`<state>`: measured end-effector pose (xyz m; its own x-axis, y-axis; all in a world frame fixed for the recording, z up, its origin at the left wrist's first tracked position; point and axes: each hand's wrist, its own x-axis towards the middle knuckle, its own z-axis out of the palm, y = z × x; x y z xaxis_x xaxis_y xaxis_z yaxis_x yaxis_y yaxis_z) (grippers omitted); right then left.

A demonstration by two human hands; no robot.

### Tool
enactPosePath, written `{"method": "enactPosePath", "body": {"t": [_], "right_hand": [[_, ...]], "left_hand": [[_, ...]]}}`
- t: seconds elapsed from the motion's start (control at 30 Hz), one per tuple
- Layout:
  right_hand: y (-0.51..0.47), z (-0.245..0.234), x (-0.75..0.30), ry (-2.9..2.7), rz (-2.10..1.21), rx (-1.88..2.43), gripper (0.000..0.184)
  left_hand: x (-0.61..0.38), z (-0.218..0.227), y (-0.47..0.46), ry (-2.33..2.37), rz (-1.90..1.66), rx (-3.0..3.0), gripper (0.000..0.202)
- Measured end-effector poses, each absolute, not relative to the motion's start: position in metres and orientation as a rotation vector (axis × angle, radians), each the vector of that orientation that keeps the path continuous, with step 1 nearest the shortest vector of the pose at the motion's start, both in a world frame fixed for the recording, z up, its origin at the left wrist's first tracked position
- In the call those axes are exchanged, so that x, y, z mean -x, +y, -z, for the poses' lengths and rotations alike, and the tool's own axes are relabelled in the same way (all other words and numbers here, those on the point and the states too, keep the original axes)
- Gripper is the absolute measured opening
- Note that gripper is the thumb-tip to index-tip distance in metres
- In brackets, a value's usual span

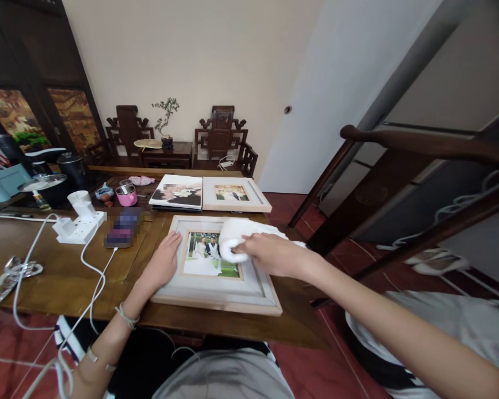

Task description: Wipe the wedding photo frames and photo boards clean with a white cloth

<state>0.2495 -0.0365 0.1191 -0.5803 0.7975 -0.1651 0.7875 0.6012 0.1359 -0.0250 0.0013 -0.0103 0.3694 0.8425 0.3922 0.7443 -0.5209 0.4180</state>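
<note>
A light wooden picture frame (216, 302) lies flat on the brown table, with a photo (203, 260) of two people on grass inside its pale mat. My right hand (270, 254) grips a folded white cloth (249, 228), which rests on the frame and covers the photo's upper right part. On the frame's left edge lies my left hand (164, 260), its fingers stretched along the border and holding nothing. Just behind are a second framed photo (249, 205) and a white-bordered picture book or panel (177, 180), side by side.
Left on the table (145, 307) are a white power strip (81, 227) with cables, a phone (125, 227), a clear hair clip (10, 280), a pink cup (126, 195) and a lidded pan (44, 185). A dark wooden chair (374, 183) stands close on the right.
</note>
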Motion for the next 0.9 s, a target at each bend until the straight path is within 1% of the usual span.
{"method": "enactPosePath", "body": {"t": [0.13, 0.23, 0.37, 0.5, 0.67, 0.8, 0.9], "right_hand": [[-0.001, -0.101, -0.223, 2.685, -0.301, -1.418, 0.055], [0.029, -0.084, -0.193, 2.745, -0.339, -1.352, 0.052], [0.045, -0.069, -0.157, 2.81, -0.324, -1.205, 0.041], [0.027, -0.068, -0.142, 2.856, -0.317, -1.097, 0.033], [-0.019, -0.074, -0.144, 2.896, -0.299, -0.948, 0.029], [-0.043, -0.078, -0.149, 2.912, -0.244, -0.794, 0.025], [-0.051, -0.082, -0.155, 2.916, -0.17, -0.658, 0.027]], "left_hand": [[0.023, 0.005, -0.004, 1.449, -0.816, -2.432, 0.047], [0.02, -0.006, -0.01, 1.473, -0.796, -2.352, 0.049], [0.014, -0.021, -0.017, 1.441, -0.863, -2.307, 0.056], [0.013, -0.021, -0.017, 1.328, -0.96, -2.301, 0.06], [0.012, -0.021, -0.009, 1.399, -1.056, -2.094, 0.065], [0.011, -0.024, -0.001, 1.379, -1.041, -1.993, 0.063], [0.012, -0.022, 0.001, 1.393, -1.004, -2.065, 0.063]]}}
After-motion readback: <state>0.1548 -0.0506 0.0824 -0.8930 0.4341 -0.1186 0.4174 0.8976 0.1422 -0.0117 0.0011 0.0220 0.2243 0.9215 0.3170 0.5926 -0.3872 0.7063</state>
